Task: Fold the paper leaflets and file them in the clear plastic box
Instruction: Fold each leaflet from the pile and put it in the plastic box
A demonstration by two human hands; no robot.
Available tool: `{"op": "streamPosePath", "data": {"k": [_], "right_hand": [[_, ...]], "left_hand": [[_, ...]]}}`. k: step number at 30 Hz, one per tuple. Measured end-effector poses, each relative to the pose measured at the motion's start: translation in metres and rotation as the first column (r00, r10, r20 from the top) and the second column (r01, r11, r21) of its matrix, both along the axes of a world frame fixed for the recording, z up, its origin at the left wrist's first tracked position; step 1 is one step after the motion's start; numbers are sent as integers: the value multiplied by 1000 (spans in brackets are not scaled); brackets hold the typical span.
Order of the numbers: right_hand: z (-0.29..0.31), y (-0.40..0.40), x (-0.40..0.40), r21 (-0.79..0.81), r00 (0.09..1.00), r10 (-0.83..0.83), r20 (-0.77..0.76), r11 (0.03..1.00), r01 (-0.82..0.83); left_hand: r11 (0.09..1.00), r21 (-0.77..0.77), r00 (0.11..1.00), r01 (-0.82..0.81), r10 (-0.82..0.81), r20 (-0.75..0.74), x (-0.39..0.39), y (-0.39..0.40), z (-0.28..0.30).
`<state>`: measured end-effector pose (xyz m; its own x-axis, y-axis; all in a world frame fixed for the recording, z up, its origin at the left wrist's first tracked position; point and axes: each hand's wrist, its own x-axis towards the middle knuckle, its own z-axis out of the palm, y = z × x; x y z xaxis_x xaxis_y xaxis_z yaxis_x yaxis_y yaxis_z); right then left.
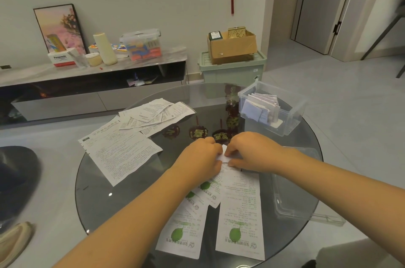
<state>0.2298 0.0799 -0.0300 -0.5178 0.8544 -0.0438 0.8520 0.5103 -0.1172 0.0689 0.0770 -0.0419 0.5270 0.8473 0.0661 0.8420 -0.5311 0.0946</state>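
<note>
Both hands, left hand (200,156) and right hand (249,151), pinched 1 small leaflet (224,155). Folding was underway. Next it likely needed dropping into the clear box (291,114).

On the round table (135,208), unfolded leaflets (122,149) are lying at ten o'clock, the plastic box (285,123) sitting at one o'clock holding folded leaflets (260,107).
</note>
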Motion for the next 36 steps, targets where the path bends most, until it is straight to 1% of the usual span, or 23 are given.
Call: {"op": "streamPosePath", "data": {"k": [6,10,13,16,18,20,23,25,27,28,30,33,36], "right_hand": [[-1,-4,-2,31,1000,0,7,1000,0],[4,-4,5,5,995,-46,-84,999,46],[3,-5,6,-9,982,-96,-165,995,96],[2,-6,2,2,956,-134,-262,990,140],[3,-5,-2,-8,922,-159,-354,986,167],[4,-5,-5,-15,882,-174,-439,982,187],[5,-5,-9,-38,812,-191,-552,978,204],[4,-6,-9,-73,771,-206,-603,976,203],[4,-7,-9,-76,768,-192,-611,980,184],[4,-6,-8,-72,771,-175,-612,983,166],[6,-6,-7,-87,779,-158,-607,987,133],[7,-5,-6,-114,772,-173,-612,985,130],[8,-3,-4,-66,779,-161,-605,986,153]], "left_hand": [[1000,-23,999,-15,16,45,-4,0,1],[996,-64,994,-64,69,87,-4,-1,2],[987,-78,961,-142,156,230,-4,-1,4],[974,-95,899,-208,228,373,-4,-2,4],[961,-131,837,-245,278,472,-3,-3,5],[941,-213,738,-264,339,584,-2,-2,5],[890,-382,540,-248,454,709,-1,-1,6],[847,-501,400,-175,527,750,1,-1,9],[797,-598,273,-80,595,756,2,-3,14],[777,-628,231,-45,620,750,3,-3,16],[743,-669,176,-18,661,730,4,-3,17],[689,-725,102,-8,722,685,6,-2,17],[638,-770,24,10,769,638,13,-1,21]]}}
